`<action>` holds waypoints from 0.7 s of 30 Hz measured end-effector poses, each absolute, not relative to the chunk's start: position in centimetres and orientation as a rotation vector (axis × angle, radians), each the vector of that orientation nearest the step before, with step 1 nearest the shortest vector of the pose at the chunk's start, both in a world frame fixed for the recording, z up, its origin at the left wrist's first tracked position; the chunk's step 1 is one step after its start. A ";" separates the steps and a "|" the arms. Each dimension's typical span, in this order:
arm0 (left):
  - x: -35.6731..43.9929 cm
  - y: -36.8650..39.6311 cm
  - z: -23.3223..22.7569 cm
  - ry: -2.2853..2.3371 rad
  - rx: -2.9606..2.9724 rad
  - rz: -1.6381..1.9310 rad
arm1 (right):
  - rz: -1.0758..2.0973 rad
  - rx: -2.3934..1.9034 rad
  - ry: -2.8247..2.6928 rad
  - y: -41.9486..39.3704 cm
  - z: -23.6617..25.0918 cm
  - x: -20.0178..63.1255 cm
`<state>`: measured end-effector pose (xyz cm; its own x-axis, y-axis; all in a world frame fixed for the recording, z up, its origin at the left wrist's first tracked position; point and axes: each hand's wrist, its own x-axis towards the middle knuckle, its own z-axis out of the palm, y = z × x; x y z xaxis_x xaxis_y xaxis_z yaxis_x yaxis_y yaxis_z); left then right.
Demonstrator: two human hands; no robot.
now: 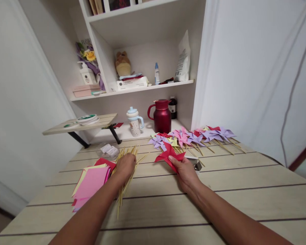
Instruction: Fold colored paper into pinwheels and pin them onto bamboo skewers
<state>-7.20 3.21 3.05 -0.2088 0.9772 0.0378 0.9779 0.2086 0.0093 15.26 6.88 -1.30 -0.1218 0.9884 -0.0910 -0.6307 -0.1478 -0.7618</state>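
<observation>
Letters "FLOW" (86, 41) legible above yellow flower (90, 55), print on pump bottle (86, 72) too small, creased red paper pinwheel (168, 156) pinched in right hand (186, 170) over dark-lined counter (158, 208), left hand (126, 166) curled on thin sticks (121, 194), cannot tell if gripping, flat pink paper (93, 182) alongside.

White shelving (148, 32), lowest bay: red jug (162, 117) upright, handle to the left; dark bottle (172, 108) behind it, partly hidden; speckled cup (135, 126) with light-blue lid, left of the jug. Shelf above, left to right: plush toy (122, 64), white packet (132, 83) lying in front, blue-capped bottle (157, 75) upright, white bag (184, 61). Left bay: pump bottle (87, 75), pink box (84, 91), yellow smiling flower (90, 55). Below, wooden stand (105, 120) on black legs bears round white items (87, 120). Right wall: cable (295, 81) hanging.
</observation>
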 end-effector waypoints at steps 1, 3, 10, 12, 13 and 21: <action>-7.4 3.0 3.1 -2.418 -1.952 -0.055 | 1.615 -0.725 -0.679 6.9 -1.3 15.3; -7.7 2.5 3.3 -2.387 -1.941 -0.082 | 1.618 -0.726 -0.687 6.9 -1.3 15.4; -6.9 1.0 4.5 -2.175 -2.101 -0.208 | 1.650 -0.707 -0.699 7.0 -1.4 15.4; -6.3 1.0 4.5 -2.119 -2.166 -0.208 | 1.655 -0.698 -0.698 7.1 -1.5 15.4; -6.0 1.2 4.4 -2.099 -2.185 -0.205 | 1.656 -0.693 -0.698 7.2 -1.5 15.4; -4.5 3.4 4.4 -2.063 -2.274 -0.198 | 1.655 -0.679 -0.686 7.6 -1.6 15.5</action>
